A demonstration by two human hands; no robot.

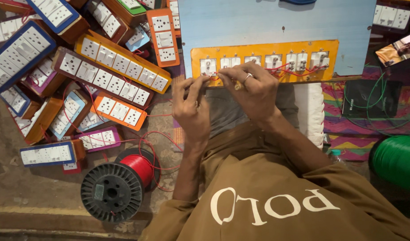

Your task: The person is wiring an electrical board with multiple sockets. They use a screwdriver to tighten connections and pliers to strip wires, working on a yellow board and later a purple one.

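I am seeing a loose brown shirt (267, 196) with large cream lettering across it, its sleeves ending above the elbows and leaving both forearms bare. The right hand (254, 91) is wearing a silver ring (247, 77); the left hand (191, 109) is showing none.

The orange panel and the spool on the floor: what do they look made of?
The orange panel looks like painted board or laminate, smooth and matte, with white plastic-looking switch backs set in it; which board is unclear. The spool looks like black moulded plastic, given its ribbed flange, and carries red wire with glossy insulation. Both hands, left and right, work at the panel's wiring.
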